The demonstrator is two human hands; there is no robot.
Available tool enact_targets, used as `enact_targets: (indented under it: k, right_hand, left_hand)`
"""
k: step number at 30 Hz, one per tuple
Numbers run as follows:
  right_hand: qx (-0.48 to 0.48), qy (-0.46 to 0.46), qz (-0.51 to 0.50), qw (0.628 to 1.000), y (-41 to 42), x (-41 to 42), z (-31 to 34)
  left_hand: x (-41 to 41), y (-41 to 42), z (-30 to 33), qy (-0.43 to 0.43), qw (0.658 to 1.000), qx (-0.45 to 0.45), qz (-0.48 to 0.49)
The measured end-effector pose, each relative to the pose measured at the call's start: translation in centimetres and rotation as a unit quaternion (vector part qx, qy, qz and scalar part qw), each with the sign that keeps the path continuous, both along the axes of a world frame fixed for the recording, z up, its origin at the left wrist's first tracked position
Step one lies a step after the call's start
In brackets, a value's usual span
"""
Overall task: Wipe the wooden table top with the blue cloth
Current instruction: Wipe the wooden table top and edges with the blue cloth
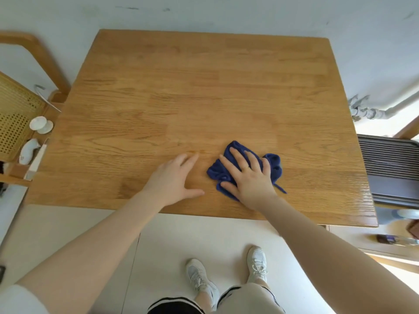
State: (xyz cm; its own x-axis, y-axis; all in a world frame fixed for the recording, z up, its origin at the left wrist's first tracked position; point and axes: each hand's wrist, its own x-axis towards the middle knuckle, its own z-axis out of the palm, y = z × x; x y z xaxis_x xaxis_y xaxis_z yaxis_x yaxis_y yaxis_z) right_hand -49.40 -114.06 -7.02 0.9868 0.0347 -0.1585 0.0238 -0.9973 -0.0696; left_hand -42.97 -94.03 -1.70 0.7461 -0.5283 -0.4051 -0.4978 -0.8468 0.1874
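A crumpled blue cloth (275, 165) lies on the wooden table top (192, 87), near the front edge and right of the middle. My right hand (248, 175) lies flat on the cloth with its fingers spread, pressing it onto the wood and covering its middle. My left hand (173, 180) rests flat on the bare wood just left of the cloth, fingers apart, holding nothing. A narrow gap separates the two hands.
A wooden chair with a woven cane back (15, 118) stands at the table's left side, with a white lidded cup (40, 124) on its seat. A dark slatted tray (392, 164) sits beyond the right edge. A wall runs behind the table. My feet (226, 273) stand at the front edge.
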Motion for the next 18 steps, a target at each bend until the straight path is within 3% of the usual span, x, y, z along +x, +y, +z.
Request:
enact_targets:
  k: [5,9,14,18]
  right_hand:
    - [0.036,0.044,-0.113,0.992,3.0,4.2,0.4]
    - [-0.015,0.021,0.024,0.999,6.5,1.3,0.0]
    - [-0.005,0.046,0.104,0.993,8.9,3.0,0.3]
    - [0.035,0.052,0.0,0.998,9.0,8.5,0.5]
  left_hand:
    - [1.0,5.1,0.0,-0.014,0.997,0.027,0.071]
    - [2.0,8.5,-0.1,-0.015,0.99,0.068,0.123]
    - [3.5,11.4,-1.1,-0.038,0.978,0.134,0.156]
    - [4.0,11.8,-1.9,-0.02,0.972,0.135,0.193]
